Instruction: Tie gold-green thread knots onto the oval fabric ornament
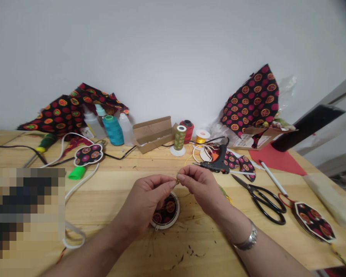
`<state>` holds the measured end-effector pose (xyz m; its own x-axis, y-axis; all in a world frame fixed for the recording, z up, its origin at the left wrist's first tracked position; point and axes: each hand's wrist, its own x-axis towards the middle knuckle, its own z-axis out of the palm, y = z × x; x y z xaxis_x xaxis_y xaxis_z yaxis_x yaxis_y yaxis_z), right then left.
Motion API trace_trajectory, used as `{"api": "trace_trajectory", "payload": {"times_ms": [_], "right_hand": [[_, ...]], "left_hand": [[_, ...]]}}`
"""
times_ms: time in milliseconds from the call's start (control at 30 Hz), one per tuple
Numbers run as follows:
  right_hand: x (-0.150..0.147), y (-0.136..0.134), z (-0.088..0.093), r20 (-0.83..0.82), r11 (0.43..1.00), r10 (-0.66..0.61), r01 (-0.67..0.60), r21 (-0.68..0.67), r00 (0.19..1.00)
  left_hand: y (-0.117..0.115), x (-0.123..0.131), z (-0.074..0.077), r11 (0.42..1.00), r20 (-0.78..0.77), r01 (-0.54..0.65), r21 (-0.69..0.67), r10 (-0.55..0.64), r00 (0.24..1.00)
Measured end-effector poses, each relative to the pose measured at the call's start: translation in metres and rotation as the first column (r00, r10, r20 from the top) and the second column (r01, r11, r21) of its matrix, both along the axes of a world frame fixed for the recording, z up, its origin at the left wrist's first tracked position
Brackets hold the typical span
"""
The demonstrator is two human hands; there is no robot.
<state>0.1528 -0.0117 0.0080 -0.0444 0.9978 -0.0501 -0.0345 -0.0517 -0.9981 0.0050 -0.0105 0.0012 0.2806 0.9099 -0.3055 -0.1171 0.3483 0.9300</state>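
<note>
Fingertip to fingertip, my left hand (151, 196) and my right hand (197, 184) meet above the table. Each is closed in a pinch around something tiny and yellowish, too small to name. Beneath my left hand lies a round fabric-covered piece (168, 211) with a white rim and a dark, patterned face; my fingers hide part of it. Partly behind my right wrist, a green and yellow tassel (226, 195) rests on the wood. Black-handled scissors (266, 204) lie to the right of my right forearm.
Behind my hands stand an olive thread spool (179, 138), a red spool (187, 130), an open cardboard box (154, 134) and a teal thread cone (113, 130). A black glue gun (216, 163) lies beyond my right hand. White cable (72, 190) loops at left; an octagonal fabric piece (314, 221) sits right.
</note>
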Motion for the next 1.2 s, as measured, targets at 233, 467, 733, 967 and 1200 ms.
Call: {"api": "trace_trajectory", "payload": {"times_ms": [233, 467, 733, 967, 1200], "right_hand": [[0.0011, -0.0003, 0.0021, 0.045, 0.999, 0.027, -0.028, 0.021, 0.999], [0.002, -0.0008, 0.0028, 0.057, 0.997, 0.063, -0.065, 0.045, 0.996], [0.0031, -0.0006, 0.0029, 0.062, 0.993, 0.108, -0.111, 0.047, 0.992], [0.0061, 0.0021, -0.0025, -0.005, 0.98, 0.187, -0.187, -0.063, 0.982], [0.0015, 0.0013, -0.0018, 0.007, 0.993, 0.098, -0.097, -0.071, 0.995]], "left_hand": [[0.0013, -0.0015, -0.0021, 0.999, 0.035, 0.045, 0.003, -0.045, 0.998], [0.0004, -0.0013, 0.0014, 0.999, -0.017, 0.044, 0.005, -0.044, 0.999], [-0.0006, -0.0023, 0.0019, 0.999, -0.001, 0.033, 0.015, -0.033, 0.999], [0.0029, -0.0027, -0.0001, 0.999, 0.021, -0.029, 0.016, 0.029, 0.999], [0.0046, -0.0026, -0.0021, 0.998, -0.007, -0.057, 0.032, 0.057, 0.998]]}}
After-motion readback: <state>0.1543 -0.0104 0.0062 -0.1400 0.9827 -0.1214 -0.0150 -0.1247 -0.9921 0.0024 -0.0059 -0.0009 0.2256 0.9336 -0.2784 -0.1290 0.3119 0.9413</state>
